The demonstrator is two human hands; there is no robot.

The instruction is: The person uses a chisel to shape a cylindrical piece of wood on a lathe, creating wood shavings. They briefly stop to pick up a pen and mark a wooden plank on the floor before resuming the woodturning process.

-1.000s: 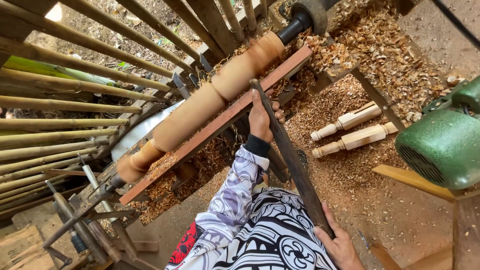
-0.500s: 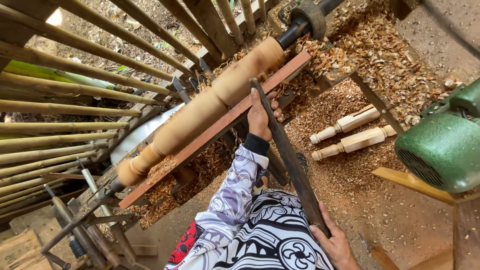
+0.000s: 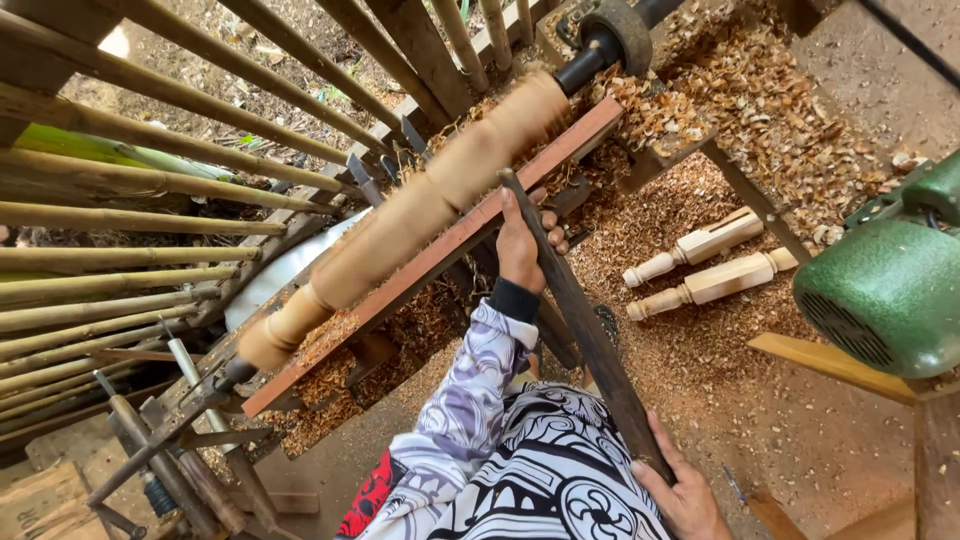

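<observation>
both hands, left hand (image 3: 522, 245) and right hand (image 3: 686, 495), are clamped on the long chisel (image 3: 585, 330); the spindle (image 3: 410, 215) is rounded and partly profiled, with detail left to cut

Soft even daylight, sharp focus

One long turning blank (image 3: 420, 205) mounted on the lathe; one red tool rest (image 3: 440, 255); one long dark chisel (image 3: 585, 330); two hands, left (image 3: 522, 245) and right (image 3: 685, 495); two finished turned spindles (image 3: 700, 240) (image 3: 715, 283) on the shavings; one green motor (image 3: 890, 295).
</observation>
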